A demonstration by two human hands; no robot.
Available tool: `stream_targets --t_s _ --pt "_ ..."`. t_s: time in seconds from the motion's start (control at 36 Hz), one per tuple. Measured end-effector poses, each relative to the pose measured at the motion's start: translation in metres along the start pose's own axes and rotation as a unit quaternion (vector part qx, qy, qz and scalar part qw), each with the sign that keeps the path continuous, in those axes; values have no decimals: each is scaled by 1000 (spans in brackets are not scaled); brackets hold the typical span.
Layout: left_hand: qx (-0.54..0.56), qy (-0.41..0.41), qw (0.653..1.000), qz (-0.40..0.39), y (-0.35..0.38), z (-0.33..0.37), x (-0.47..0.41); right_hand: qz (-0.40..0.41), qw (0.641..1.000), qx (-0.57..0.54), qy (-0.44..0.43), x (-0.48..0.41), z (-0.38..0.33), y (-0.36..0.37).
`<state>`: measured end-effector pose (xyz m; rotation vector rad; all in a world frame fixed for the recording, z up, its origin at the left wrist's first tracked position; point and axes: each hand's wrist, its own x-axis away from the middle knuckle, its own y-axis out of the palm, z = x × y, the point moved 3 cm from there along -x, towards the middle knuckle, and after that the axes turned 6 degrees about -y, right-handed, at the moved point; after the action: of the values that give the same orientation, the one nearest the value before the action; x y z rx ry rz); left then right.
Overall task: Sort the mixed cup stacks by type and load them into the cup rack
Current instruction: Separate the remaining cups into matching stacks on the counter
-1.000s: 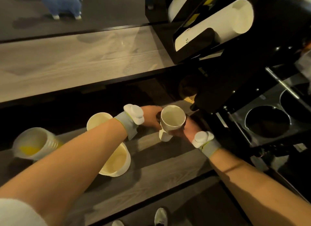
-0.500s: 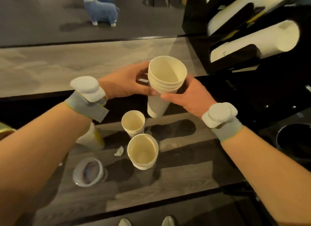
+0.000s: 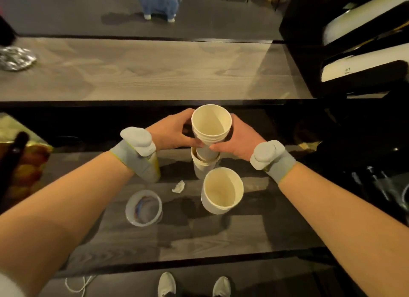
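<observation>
Left hand [image 3: 170, 130] and right hand [image 3: 241, 139] both grip the cream nested paper cup stack [image 3: 211, 125] at centre frame. It is upright, base at a standing white cup stack [image 3: 202, 166]. The black cup rack [image 3: 305, 42] lies upper right, nearer the right hand.

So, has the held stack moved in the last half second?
Yes. The held stack has come down and left relative to the small standing stack. Earlier its base hung to the right of that stack; now it is at that stack's mouth.
</observation>
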<state>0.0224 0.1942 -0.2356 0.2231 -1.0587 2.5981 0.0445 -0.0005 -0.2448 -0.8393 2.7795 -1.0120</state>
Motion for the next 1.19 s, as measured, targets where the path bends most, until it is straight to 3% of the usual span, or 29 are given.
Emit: stream_targets --t_s 0.22,0.42,0.53,0.69,0.94,1.19 --pt "-53 -25 997 -43 33 -23 -5 -50 996 54 48 5 22 19" --pt "-112 -15 994 -3 45 -39 -10 -37 997 58 32 4 27 26" --pt "-86 -13 996 -10 46 -37 -9 -53 996 55 48 3 33 26" --pt "-42 -85 995 -23 64 -41 -12 -102 980 108 132 -3 52 43" --pt "79 -57 995 26 38 -28 -11 -13 997 13 78 -5 46 27" --pt "171 19 984 48 -24 48 4 114 991 -70 4 22 -22 -50"
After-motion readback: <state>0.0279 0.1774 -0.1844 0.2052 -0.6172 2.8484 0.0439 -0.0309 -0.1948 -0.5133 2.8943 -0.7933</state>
